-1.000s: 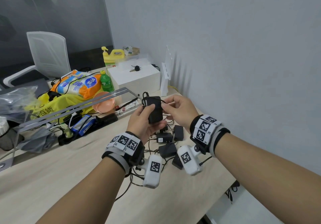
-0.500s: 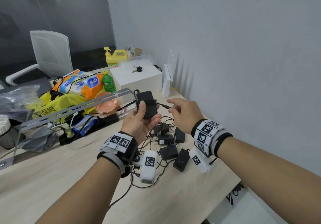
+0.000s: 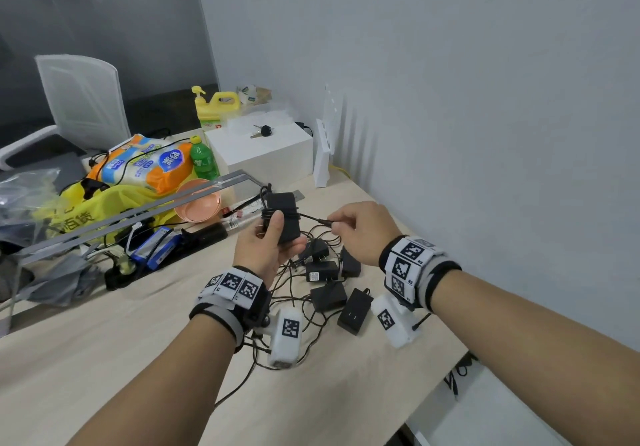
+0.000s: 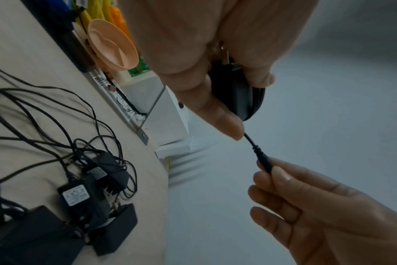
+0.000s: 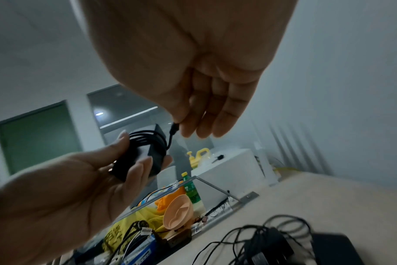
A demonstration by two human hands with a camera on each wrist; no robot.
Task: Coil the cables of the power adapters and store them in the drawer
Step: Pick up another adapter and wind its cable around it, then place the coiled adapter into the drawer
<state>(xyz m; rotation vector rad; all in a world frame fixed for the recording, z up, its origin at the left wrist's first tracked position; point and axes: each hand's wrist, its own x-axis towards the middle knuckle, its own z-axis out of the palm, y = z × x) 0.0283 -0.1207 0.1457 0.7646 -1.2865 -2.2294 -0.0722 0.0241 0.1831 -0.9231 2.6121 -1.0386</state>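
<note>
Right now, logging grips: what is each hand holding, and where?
Left hand grips the cable-wrapped power adapter around its body; right hand pinches the cable's plug end.

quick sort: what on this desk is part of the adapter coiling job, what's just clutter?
Job:
- black adapter, cable wound round it, gripped by left hand
- its plug end, pinched by right hand
- loose adapters with tangled cables on the desk

Clutter:
- peach bowl
- green bottle
- yellow jug
- keys on white box
- tissue pack
- yellow bag
</note>
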